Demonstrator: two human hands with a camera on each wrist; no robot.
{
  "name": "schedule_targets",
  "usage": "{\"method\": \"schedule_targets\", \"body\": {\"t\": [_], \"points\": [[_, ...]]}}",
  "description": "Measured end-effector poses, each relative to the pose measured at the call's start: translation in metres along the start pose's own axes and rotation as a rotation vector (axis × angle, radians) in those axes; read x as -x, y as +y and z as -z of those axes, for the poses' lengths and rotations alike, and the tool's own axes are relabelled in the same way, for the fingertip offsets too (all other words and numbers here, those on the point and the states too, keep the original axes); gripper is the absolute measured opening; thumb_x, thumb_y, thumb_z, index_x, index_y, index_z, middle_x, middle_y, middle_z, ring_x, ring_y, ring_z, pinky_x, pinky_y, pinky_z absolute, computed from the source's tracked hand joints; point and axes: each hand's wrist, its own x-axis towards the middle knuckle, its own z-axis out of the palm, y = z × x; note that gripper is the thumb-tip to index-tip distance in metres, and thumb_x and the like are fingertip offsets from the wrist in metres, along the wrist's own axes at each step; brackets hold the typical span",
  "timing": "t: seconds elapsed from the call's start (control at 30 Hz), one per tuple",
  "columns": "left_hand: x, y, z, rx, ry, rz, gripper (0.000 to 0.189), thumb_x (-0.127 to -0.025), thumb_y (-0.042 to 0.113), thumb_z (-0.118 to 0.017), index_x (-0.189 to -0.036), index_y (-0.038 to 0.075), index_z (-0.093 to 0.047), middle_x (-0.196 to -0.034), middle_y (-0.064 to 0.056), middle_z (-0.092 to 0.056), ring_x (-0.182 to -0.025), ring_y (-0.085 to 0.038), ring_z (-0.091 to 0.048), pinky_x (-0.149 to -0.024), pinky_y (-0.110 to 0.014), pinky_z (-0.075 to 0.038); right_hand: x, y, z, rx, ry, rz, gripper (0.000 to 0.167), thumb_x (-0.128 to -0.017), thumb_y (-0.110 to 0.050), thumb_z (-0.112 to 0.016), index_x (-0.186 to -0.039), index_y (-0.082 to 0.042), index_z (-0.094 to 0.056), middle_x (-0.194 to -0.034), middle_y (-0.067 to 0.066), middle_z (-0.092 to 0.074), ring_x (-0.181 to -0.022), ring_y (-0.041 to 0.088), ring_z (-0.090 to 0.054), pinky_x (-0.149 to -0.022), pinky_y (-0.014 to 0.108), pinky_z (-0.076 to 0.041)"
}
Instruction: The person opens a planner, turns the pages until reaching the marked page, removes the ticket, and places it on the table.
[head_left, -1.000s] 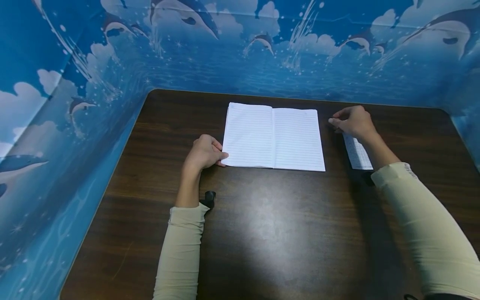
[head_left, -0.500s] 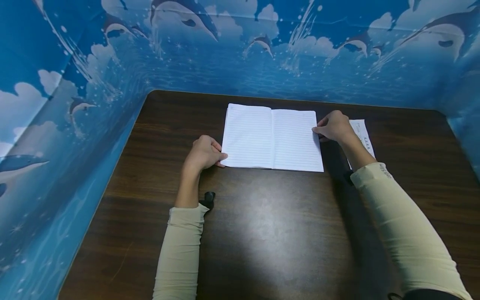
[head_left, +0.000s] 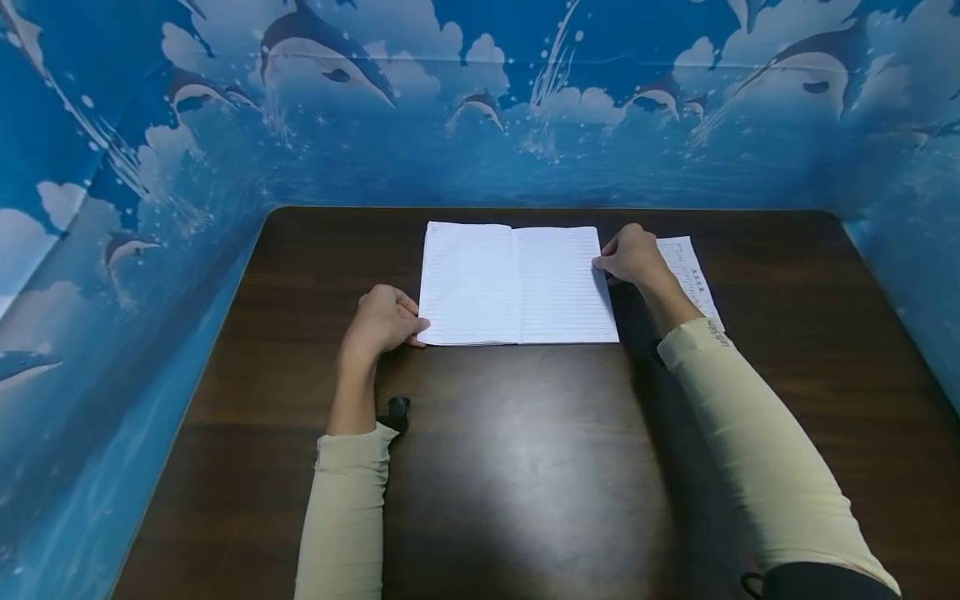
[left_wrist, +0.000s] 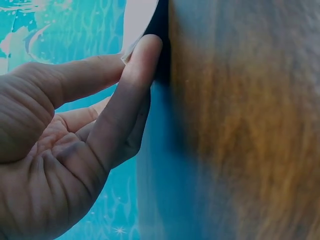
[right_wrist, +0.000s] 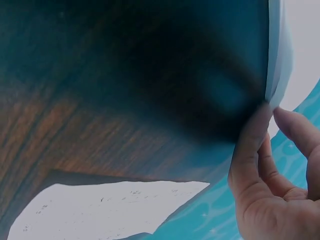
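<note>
An open lined notebook (head_left: 468,283) lies on the dark wooden table, both pages blank. At its lower left corner my left hand (head_left: 384,318) pinches the pages between thumb and fingers; the left wrist view shows the paper corner (left_wrist: 139,25) held there. My right hand (head_left: 636,254) grips the right edge near the top, and in the right wrist view thumb and forefinger meet on the page edges (right_wrist: 279,60). Partly hidden behind the right wrist is a loose printed sheet (head_left: 692,275).
The brown table (head_left: 525,467) has rounded far corners. A blue curtain (head_left: 360,158) printed with dolphins and clouds surrounds its back and sides. Dark straps sit at both wrists, and a black band (head_left: 825,581) circles the right sleeve.
My right hand has moved left from over the printed sheet to the notebook's right edge and taken hold there. The left hand keeps its grip. The head view has shifted slightly.
</note>
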Motion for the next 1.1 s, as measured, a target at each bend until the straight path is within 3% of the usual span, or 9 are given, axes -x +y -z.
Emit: {"method": "schedule_targets", "body": {"t": [0.17,0.43,0.7,0.93,1.1], "points": [[0.006,0.004,0.0,0.024,0.001,-0.019,0.024,-0.102,0.006,-0.072,-0.121,-0.007,-0.065,-0.105,-0.021,-0.074,-0.072,-0.017,-0.078,-0.086,-0.037,-0.065,0.004,0.0,-0.002,-0.001,0.028,-0.02,0.023,-0.103,-0.011,-0.071,-0.118,0.007,-0.074,-0.118,0.028,-0.073,-0.098,0.035,-0.079,-0.097,0.045,-0.062],[0.019,0.021,0.004,-0.04,0.039,-0.054,0.024,-0.104,0.008,-0.071,-0.122,-0.007,-0.066,-0.106,-0.022,-0.076,-0.086,-0.028,-0.083,-0.095,-0.044,-0.061,0.009,0.002,-0.002,-0.011,0.062,-0.009,0.019,-0.103,-0.011,-0.071,-0.112,0.006,-0.075,-0.112,0.024,-0.072,-0.089,0.028,-0.071,-0.08,0.037,-0.056],[0.032,0.036,0.009,-0.045,0.078,-0.077,0.024,-0.102,0.006,-0.073,-0.122,-0.006,-0.067,-0.104,-0.022,-0.075,-0.09,-0.034,-0.082,-0.088,-0.039,-0.059,0.008,-0.002,0.0,-0.037,0.057,-0.014,0.02,-0.103,-0.012,-0.072,-0.112,0.005,-0.074,-0.116,0.024,-0.069,-0.097,0.031,-0.067,-0.091,0.042,-0.057],[0.038,0.046,0.011,-0.076,0.094,-0.095,0.021,-0.103,0.007,-0.072,-0.119,-0.006,-0.068,-0.1,-0.023,-0.077,-0.09,-0.037,-0.081,-0.077,-0.033,-0.054,0.009,-0.005,0.002,-0.039,0.067,-0.008,0.019,-0.102,-0.012,-0.072,-0.111,0.005,-0.074,-0.117,0.024,-0.069,-0.098,0.031,-0.067,-0.093,0.043,-0.058],[0.039,0.058,0.01,-0.089,0.093,-0.131,0.021,-0.102,0.006,-0.073,-0.119,-0.006,-0.068,-0.099,-0.022,-0.077,-0.088,-0.035,-0.081,-0.082,-0.037,-0.06,0.009,0.001,0.003,-0.038,0.062,-0.018,0.019,-0.103,-0.012,-0.071,-0.112,0.005,-0.074,-0.117,0.024,-0.07,-0.099,0.031,-0.069,-0.093,0.044,-0.058]]}}
